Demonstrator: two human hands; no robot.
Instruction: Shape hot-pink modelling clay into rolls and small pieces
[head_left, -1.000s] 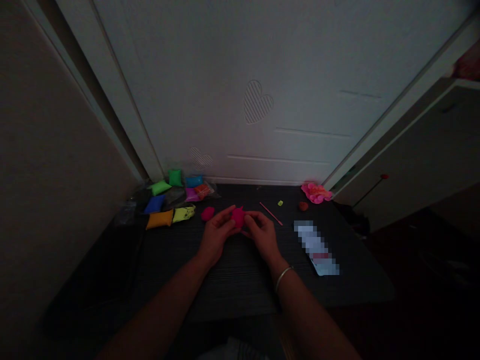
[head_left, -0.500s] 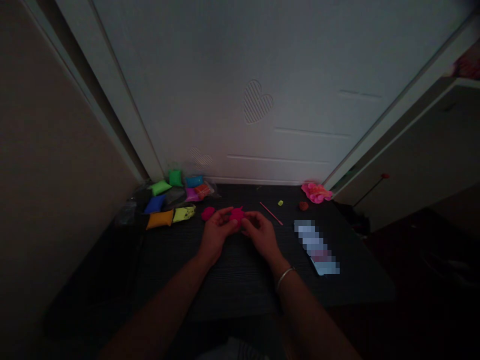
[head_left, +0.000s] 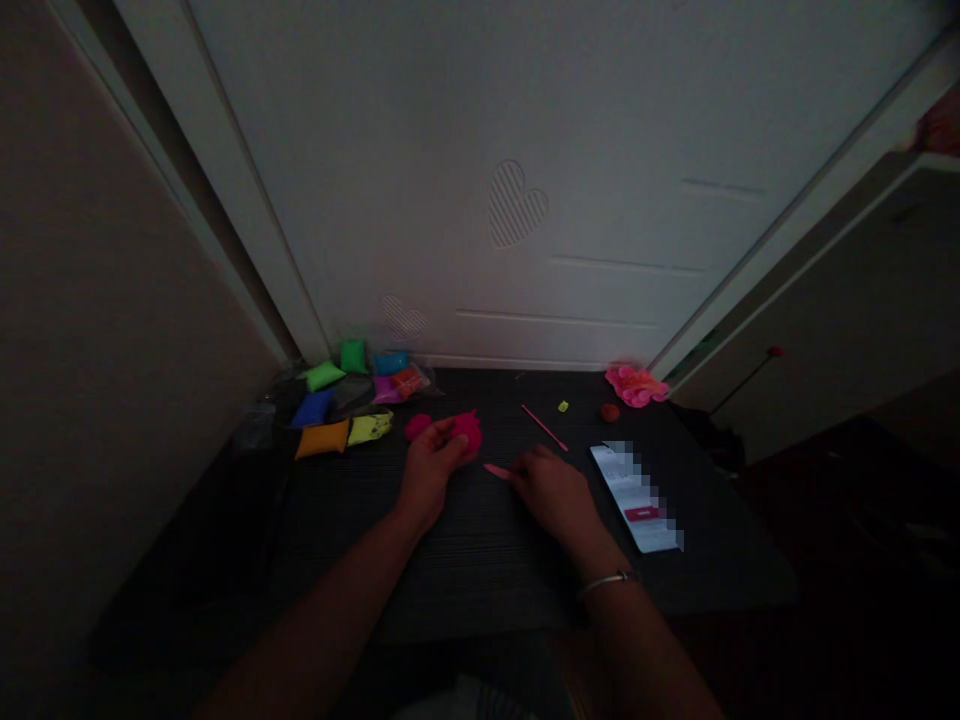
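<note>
My left hand (head_left: 431,465) is closed on a magenta clay piece (head_left: 468,432) just above the dark table (head_left: 465,560). My right hand (head_left: 551,488) has drawn back to the right and lies low over the table, its fingers pinching a small pink clay strip (head_left: 496,470). A second magenta lump (head_left: 417,427) sits on the table just left of my left hand. A thin pink stick (head_left: 544,428) lies beyond my right hand.
Several coloured clay packets (head_left: 345,400) lie at the back left. A pink clay flower (head_left: 634,385), a small red lump (head_left: 609,411) and a yellow bit (head_left: 562,406) sit at the back right. A printed sheet (head_left: 637,485) lies right of my right hand. A white door (head_left: 525,180) stands behind.
My right hand has left the magenta piece and moved right and toward me, taking a small pink strip with it. My left hand still grips the piece.
</note>
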